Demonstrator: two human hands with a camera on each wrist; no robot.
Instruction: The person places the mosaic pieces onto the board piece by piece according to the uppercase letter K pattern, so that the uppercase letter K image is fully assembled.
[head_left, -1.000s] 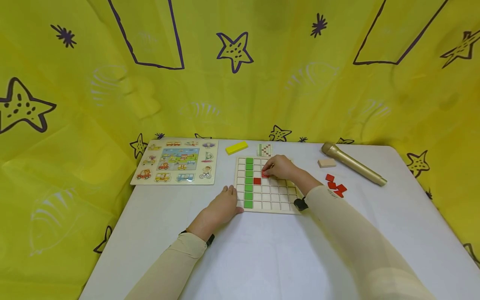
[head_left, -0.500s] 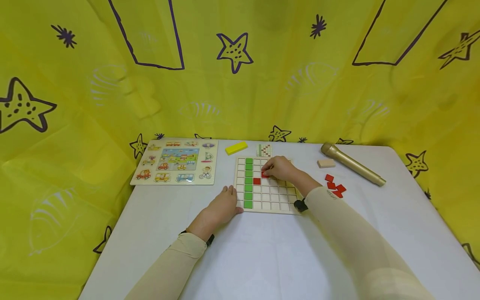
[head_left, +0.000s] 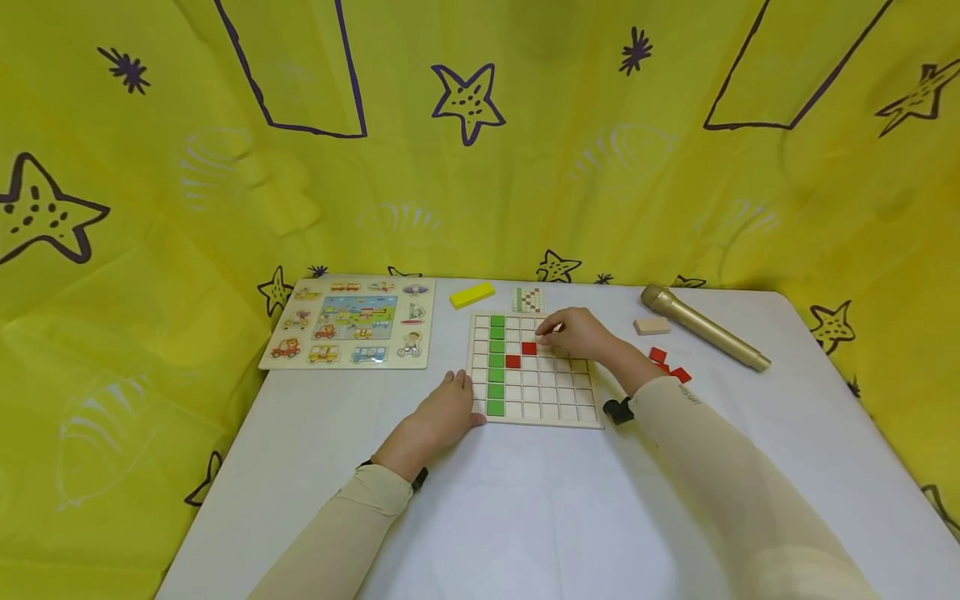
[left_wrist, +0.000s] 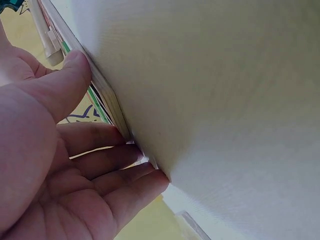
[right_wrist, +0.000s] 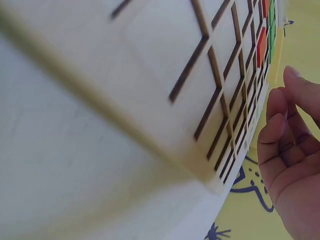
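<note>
A white gridded board with a wooden rim lies on the table. Green squares fill its second column from the left. Two red square tiles sit diagonally to their right, the lower red tile against the green column and the upper red tile one step up. My left hand rests at the board's lower left corner, fairly straight fingers and thumb touching its edges. My right hand hovers over the upper right part, fingers loosely bent, nothing between thumb and forefinger.
Several loose red tiles lie to the right, near a wooden block and a gold microphone. Behind the board are a small pattern card and a yellow block. A picture puzzle lies at the left.
My right hand has let go of the upper red tile, now lying in its square, and has shifted a little to the right. The left hand has stayed put.
</note>
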